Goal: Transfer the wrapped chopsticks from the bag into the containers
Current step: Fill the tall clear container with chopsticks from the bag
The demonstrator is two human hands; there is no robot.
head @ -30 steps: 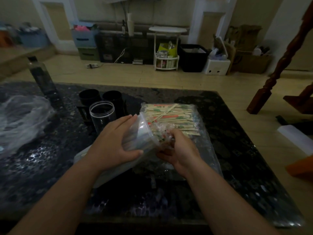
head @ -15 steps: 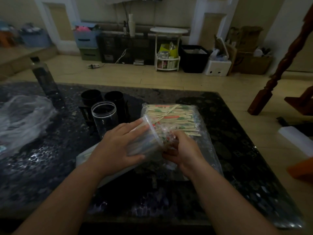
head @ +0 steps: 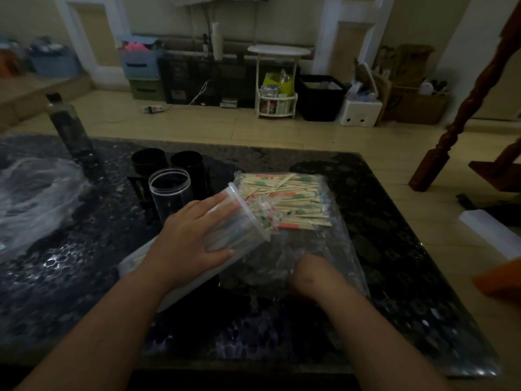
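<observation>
The wrapped chopsticks (head: 284,200) lie mostly in the clear bag (head: 332,249) on the dark table (head: 70,263), with a bundle of them poking from the mouth of the tilted jar (head: 239,221). The left hand (head: 194,238) grips that jar across its side, fingers spread over it, mouth pointing toward the bag, much as a second ago. The right hand (head: 313,273) has changed: half a second ago it was up at the jar's mouth pressing the wrappers in; now it has dropped back onto the bag's crumpled near end, apart from the jar, fingers curled under so its grasp cannot be told. An empty clear jar (head: 170,193) stands upright just behind the left hand, two black cups (head: 166,163) behind it.
</observation>
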